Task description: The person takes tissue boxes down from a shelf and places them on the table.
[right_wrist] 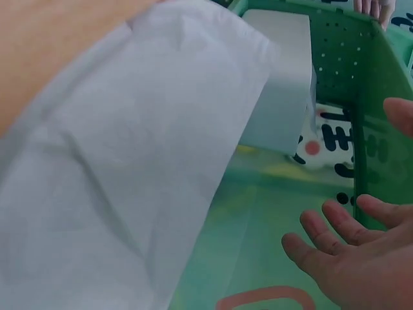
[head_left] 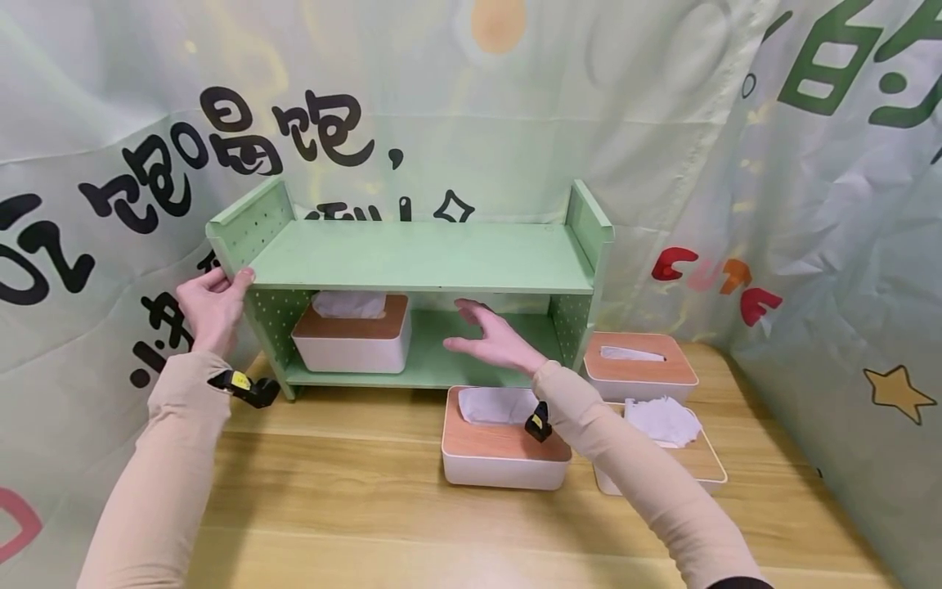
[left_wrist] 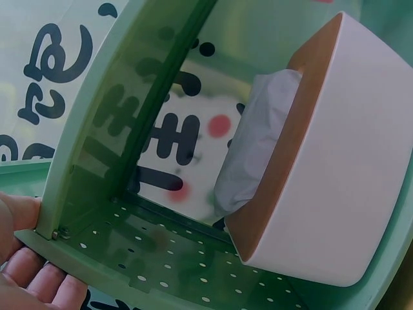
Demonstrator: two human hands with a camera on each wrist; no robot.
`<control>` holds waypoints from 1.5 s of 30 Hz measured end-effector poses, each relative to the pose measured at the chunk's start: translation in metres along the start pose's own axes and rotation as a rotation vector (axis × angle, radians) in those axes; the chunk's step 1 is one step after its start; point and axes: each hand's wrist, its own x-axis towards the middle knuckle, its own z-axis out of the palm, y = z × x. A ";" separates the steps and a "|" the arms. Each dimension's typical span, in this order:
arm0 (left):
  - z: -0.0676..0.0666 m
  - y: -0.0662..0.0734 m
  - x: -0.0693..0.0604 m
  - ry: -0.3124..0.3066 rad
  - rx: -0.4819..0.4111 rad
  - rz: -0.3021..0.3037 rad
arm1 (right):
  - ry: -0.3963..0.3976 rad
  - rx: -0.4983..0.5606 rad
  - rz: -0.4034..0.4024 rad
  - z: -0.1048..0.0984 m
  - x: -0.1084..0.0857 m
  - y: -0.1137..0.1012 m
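Observation:
A green two-tier shelf (head_left: pixel 434 258) stands on the table against the printed cloth. My left hand (head_left: pixel 213 309) grips its left side panel at the front, the thumb (left_wrist: pixel 20 212) and curled fingers on either side of the edge. On the lower tier, at the left, sits a white tissue box (head_left: pixel 353 352) with a wooden lid and tissue showing. My right hand (head_left: pixel 495 337) is held before the lower tier, its fingers (right_wrist: pixel 329 236) spread and nothing in them. Below that hand, a second tissue box (head_left: pixel 504 470) rests on the table in front of the shelf.
To the right of the shelf, another tissue box (head_left: pixel 640 368) stands near the back. A further tissue box (head_left: pixel 710 466), tissue sticking up, is partly hidden by my right sleeve. Printed cloth (head_left: pixel 832 270) hangs behind and along both sides of the wooden table (head_left: pixel 353 507).

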 end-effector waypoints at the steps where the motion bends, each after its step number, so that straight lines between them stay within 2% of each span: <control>1: 0.000 0.000 0.000 0.002 0.001 0.005 | -0.002 -0.001 0.000 0.000 0.002 -0.001; 8: 0.000 -0.001 -0.001 0.007 0.000 -0.005 | -0.016 0.024 0.021 0.006 0.015 -0.003; 12: -0.001 -0.001 -0.002 0.005 0.004 -0.011 | -0.025 0.076 0.049 0.010 0.021 -0.004; 25: 0.000 -0.001 0.000 -0.008 -0.013 -0.013 | -0.038 0.386 0.146 0.026 0.043 -0.007; 35: 0.001 0.000 0.000 -0.007 -0.019 -0.025 | -0.027 0.620 0.155 0.039 0.055 -0.006; 40: 0.000 0.000 0.001 -0.006 -0.027 -0.031 | -0.036 0.664 0.152 0.050 0.063 -0.005; 45: 0.000 -0.001 0.001 -0.004 -0.017 -0.028 | -0.042 0.633 0.143 0.062 0.071 -0.004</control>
